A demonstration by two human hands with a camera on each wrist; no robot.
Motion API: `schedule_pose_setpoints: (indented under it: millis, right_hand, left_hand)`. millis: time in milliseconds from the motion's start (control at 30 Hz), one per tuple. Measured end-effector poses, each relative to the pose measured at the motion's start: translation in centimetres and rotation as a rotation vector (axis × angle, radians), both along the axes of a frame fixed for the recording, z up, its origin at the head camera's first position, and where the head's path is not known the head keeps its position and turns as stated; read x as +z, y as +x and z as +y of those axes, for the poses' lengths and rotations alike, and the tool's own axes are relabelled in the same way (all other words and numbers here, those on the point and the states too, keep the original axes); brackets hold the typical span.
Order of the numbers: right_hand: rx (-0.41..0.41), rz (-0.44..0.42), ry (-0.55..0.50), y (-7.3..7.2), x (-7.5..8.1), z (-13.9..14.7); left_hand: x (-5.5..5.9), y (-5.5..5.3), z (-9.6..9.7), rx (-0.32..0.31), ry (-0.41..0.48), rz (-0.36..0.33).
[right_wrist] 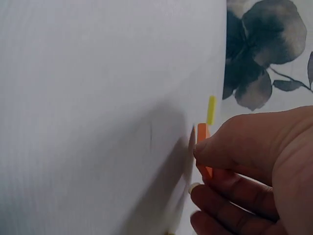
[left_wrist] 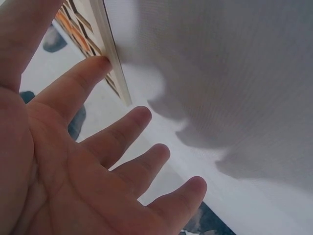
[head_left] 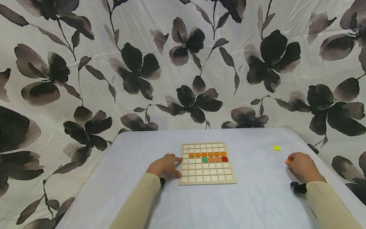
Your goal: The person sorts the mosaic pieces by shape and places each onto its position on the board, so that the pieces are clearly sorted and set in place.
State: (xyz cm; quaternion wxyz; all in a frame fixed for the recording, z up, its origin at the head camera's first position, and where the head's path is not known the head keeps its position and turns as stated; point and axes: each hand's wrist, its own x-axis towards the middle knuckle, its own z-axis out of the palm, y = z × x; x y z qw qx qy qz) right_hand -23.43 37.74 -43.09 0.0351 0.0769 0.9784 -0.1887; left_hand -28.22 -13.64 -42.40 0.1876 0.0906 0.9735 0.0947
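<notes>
My left hand (head_left: 166, 166) touches the left edge of a wooden grid board (head_left: 208, 183). Its fingers are spread and straight in the left wrist view, with a fingertip (left_wrist: 101, 63) right at the board's side. On the board, a row of round orange pieces (head_left: 204, 155) runs across, and below it sit a green square tile (head_left: 205, 160), two orange square tiles (head_left: 214, 159) and a red tile (head_left: 225, 159). Off to the right, my right hand (head_left: 303, 167) pinches an orange square tile (right_wrist: 202, 139) between thumb and fingers, close over the table.
A yellow square tile (head_left: 276, 148) lies on the table beyond the right hand. White cloth covers the table (head_left: 217, 206). A flower-patterned sheet (head_left: 171, 76) hangs right behind the table's far edge.
</notes>
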Motion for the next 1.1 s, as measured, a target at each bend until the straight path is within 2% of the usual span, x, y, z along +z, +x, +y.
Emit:
schedule_pose_setpoints:
  millis: [633,1100]
  right_hand:
    - [0.146,0.051,-0.041,-1.6,0.3,-5.0]
    - [0.237,0.056,-0.083,-2.9,0.5,-10.6]
  left_hand:
    - [0.2,0.4,0.0,-0.021,-0.002,0.024]
    - [0.3,0.7,-0.1,-0.008,0.003,0.017]
